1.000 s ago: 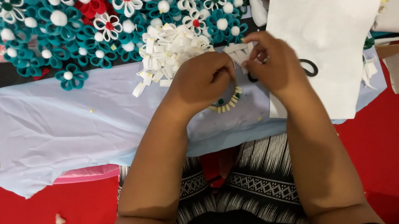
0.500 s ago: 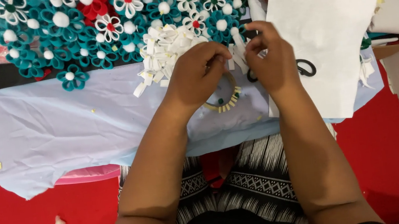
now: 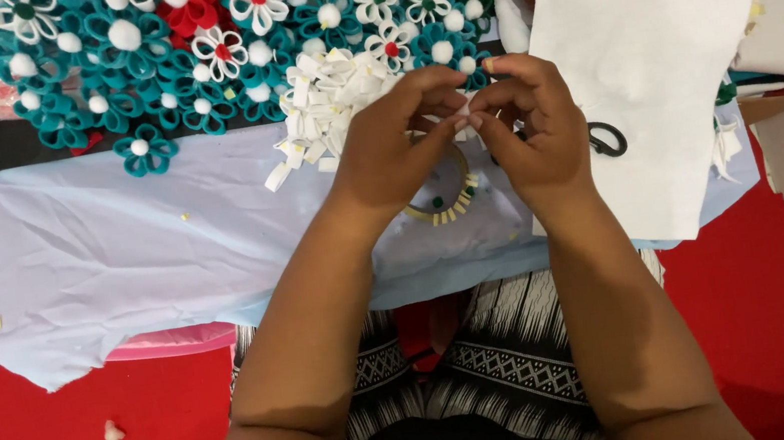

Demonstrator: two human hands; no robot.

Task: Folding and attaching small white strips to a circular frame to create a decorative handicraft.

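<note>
- Left hand (image 3: 398, 154) and right hand (image 3: 532, 136) meet, fingers pinched on a small white piece (image 3: 471, 111).
- It sits above the ring (image 3: 446, 205) on pale blue cloth (image 3: 134, 254), beside white loops (image 3: 325, 93).

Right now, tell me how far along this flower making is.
Done: a big heap of finished teal, white and red flowers lies at the far edge of the pale blue cloth. In hand: the left hand and right hand pinch one small white piece together. Left: a pile of loose white loops waits, unassembled.
</note>
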